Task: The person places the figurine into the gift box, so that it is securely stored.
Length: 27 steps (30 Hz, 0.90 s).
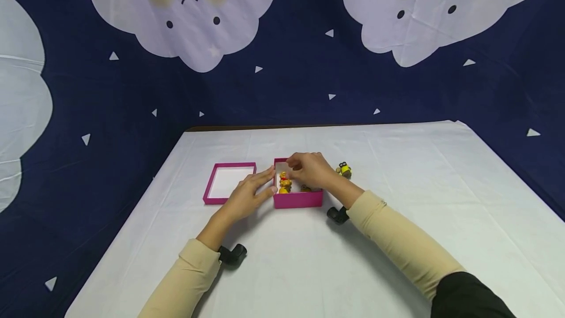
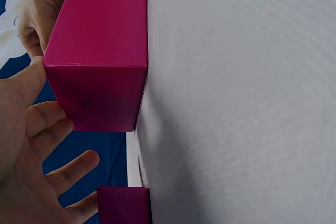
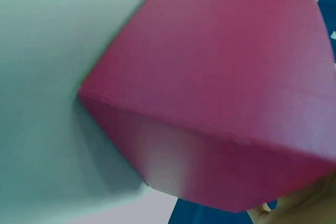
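beige sleeves (image 1: 176,283) up close, then a pink box (image 1: 297,201) on the table (image 1: 282,269), near a shallow lid (image 1: 214,201). box looks like light, stiff card, so i'd steady it by the walls; smooth pink outside, whitish inside. left hand (image 1: 243,199) spread, touching a wall; right hand (image 1: 311,170) dips in, can't tell if it's holding anything. yellow figures (image 1: 285,182) inside: probably light hard plastic, pinch the middle.

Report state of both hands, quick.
Left hand: open, fingers touching the left side of the pink box.
Right hand: fingers bent over the pink box; whether it holds anything cannot be told.
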Available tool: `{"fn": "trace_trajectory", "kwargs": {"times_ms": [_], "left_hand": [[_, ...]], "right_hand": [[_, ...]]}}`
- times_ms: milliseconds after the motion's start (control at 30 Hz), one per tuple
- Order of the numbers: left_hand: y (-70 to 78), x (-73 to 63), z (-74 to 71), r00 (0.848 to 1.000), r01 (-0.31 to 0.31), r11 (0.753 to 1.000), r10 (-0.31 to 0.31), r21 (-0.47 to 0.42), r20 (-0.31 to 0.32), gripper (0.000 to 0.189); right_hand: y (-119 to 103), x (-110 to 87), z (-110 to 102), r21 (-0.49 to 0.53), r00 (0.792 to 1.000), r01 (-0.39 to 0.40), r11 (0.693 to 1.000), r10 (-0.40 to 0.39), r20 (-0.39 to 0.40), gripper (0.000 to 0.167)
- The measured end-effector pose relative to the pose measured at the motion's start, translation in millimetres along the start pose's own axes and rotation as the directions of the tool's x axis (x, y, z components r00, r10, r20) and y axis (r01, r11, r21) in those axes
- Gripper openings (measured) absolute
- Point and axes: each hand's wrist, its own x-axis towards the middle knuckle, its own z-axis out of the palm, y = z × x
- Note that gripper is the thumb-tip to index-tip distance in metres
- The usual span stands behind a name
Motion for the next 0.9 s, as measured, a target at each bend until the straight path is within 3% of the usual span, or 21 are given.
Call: {"fn": "trace_trajectory", "kwargs": {"times_ms": [333, 567, 900], "left_hand": [[-1.7, 0.9, 0.2, 1.0, -0.027, 1.0, 0.028, 0.008, -0.012, 0.053], [-2.2, 1.2, 0.2, 1.0, -0.022, 1.0, 0.022, 0.013, -0.013, 0.054], [-2.4, 0.8, 0.5, 0.999, -0.034, 0.999, 0.035, 0.012, -0.014, 0.054]], "right_hand": [[6, -9.7, -22, 0.12, 0.999, 0.004, 0.993, 0.001, -0.041, 0.044], [19, -14.5, -40, 0.125, 0.996, 0.0, 0.992, 0.011, -0.092, 0.043], [38, -24.4, -58, 0.141, 0.994, -0.036, 0.989, 0.05, -0.098, 0.048]]}}
